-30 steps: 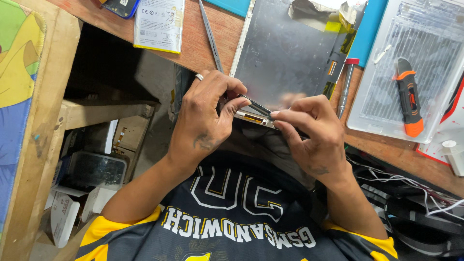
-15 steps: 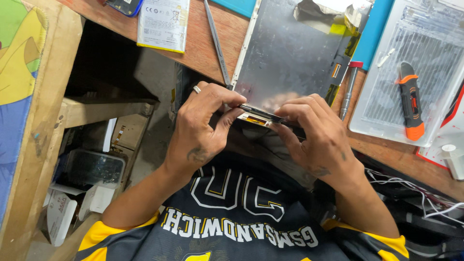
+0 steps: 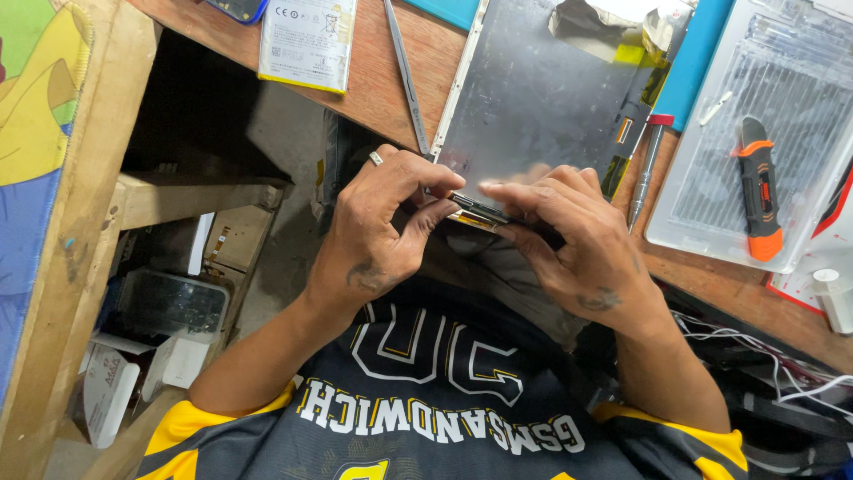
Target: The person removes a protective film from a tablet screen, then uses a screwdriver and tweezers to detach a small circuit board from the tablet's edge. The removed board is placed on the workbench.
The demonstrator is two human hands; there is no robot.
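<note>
A thin dark phone part with a gold-coloured edge (image 3: pixel 484 213) is pinched between both hands just off the near edge of the wooden worktop (image 3: pixel 373 93), over the lap. The left hand (image 3: pixel 382 231) is curled tight, thumb and forefinger closed on the part's left end; a ring is worn on one finger. The right hand (image 3: pixel 569 244) is closed on the right end, fingertips pressed along its top edge. Little of the part is seen between the fingers.

Just behind the hands, a flat grey metal plate (image 3: pixel 533 98), matte and scuffed, overhangs the near edge. A slim metal pry tool (image 3: pixel 406 76) lies along the plate's left side. A white rectangular battery with a yellow edge (image 3: pixel 306 40) sits towards the far left corner. A red-capped screwdriver (image 3: pixel 647 164) lies along the plate's right side. Further right, a clear ribbed plastic tray (image 3: pixel 702 213) carries an orange-and-black utility knife (image 3: pixel 758 191).

Open room is found only to the left of the hands, below the worktop edge; the right side is crowded by white wires (image 3: pixel 764 333).
</note>
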